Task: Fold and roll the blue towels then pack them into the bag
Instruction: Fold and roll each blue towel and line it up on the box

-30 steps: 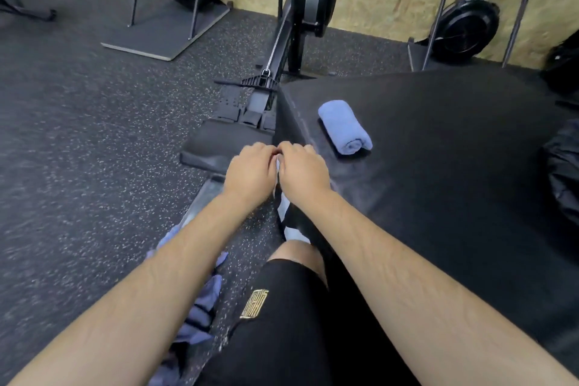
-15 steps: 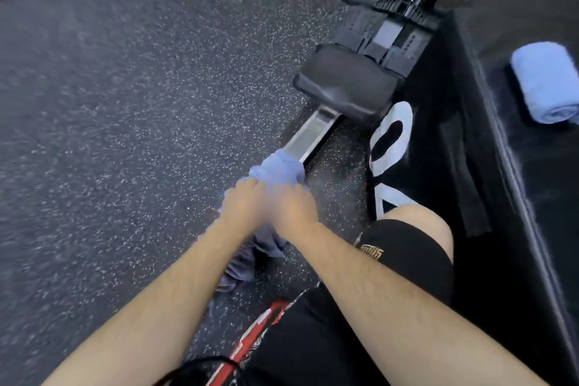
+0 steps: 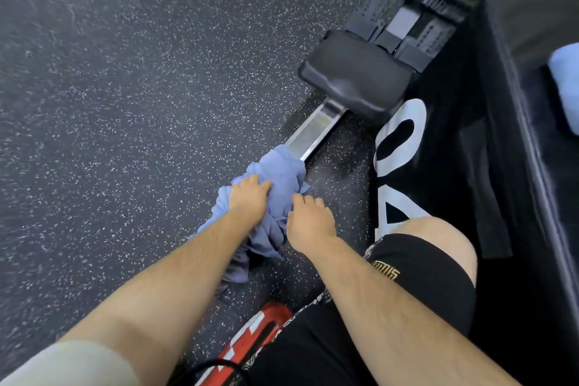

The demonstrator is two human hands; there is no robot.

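A: Left hand (image 3: pixel 249 199) first?

B: Down on the crumpled towel (image 3: pixel 282 166), with fingers bent over the cloth and bunching it. Grasping, by the look of it.

A: And the right hand (image 3: pixel 308 219)?

B: Just beside, curled, with fingertips at the cloth's right edge. Cannot tell whether pinching fabric or only touching.

A: Changed from a second ago?

B: Yes. Then held together up at the near corner of the black padded box (image 3: pixel 454 150), close to the rolled towel (image 3: pixel 565 88). Now dropped to the speckled floor (image 3: pixel 125 103), onto a loose heap draped over the end of the rower's metal rail (image 3: pixel 316 130), short of the black seat (image 3: pixel 354 81).

A: Meaning what for the task?

B: Probably done with one roll, left lying on the box, well apart at the right edge of view. Only just starting on a second towel. Needs lifting, shaking flat, folding, then rolling.

A: Bag?

B: Not in view here. Some way off packing, most likely.

A: Anything to watch?

B: Snagging cloth on the rail end while lifting. Better to gather with both hands and raise straight up.
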